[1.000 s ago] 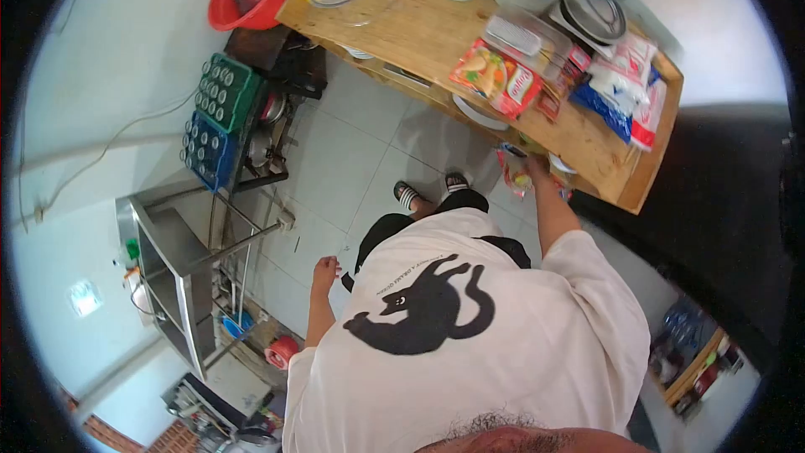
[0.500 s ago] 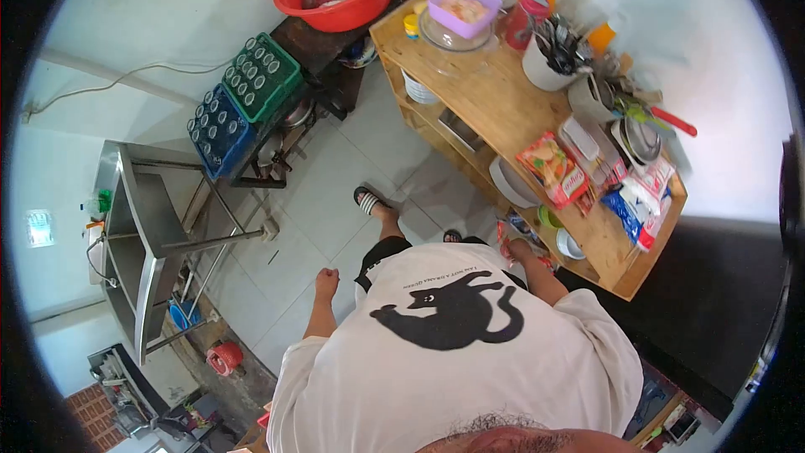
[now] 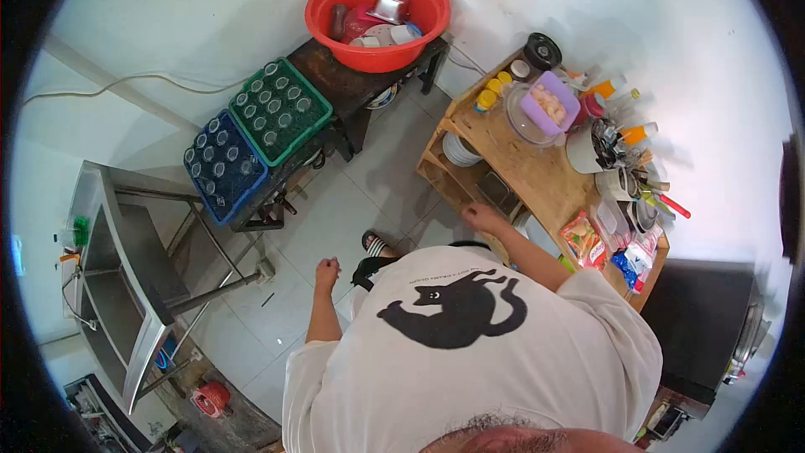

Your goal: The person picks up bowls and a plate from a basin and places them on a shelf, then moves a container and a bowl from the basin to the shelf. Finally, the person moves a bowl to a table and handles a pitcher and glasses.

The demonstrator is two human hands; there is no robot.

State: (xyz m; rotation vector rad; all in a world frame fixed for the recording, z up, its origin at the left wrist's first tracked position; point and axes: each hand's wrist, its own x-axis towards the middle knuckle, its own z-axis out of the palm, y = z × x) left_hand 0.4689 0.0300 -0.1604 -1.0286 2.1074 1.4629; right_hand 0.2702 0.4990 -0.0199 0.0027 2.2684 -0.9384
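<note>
My left hand hangs over the tiled floor with its fingers curled in and nothing showing in them. My right hand reaches along the front of the wooden shelf unit, back of the hand up; its fingers point down and are mostly hidden. Close by it, on the lower level, are a metal tray and a stack of white plates. On the top board lie a purple tub of pale food pieces, a glass lid and an orange food packet.
Green and blue crates of glasses stand on a dark bench. A red basin with dishes sits at its far end. On the left is a steel sink stand. A black surface lies at right.
My right hand has moved forward along the shelf's front, away from the red packets on the lower level. The view has shifted, bringing the far wall corner into sight.
</note>
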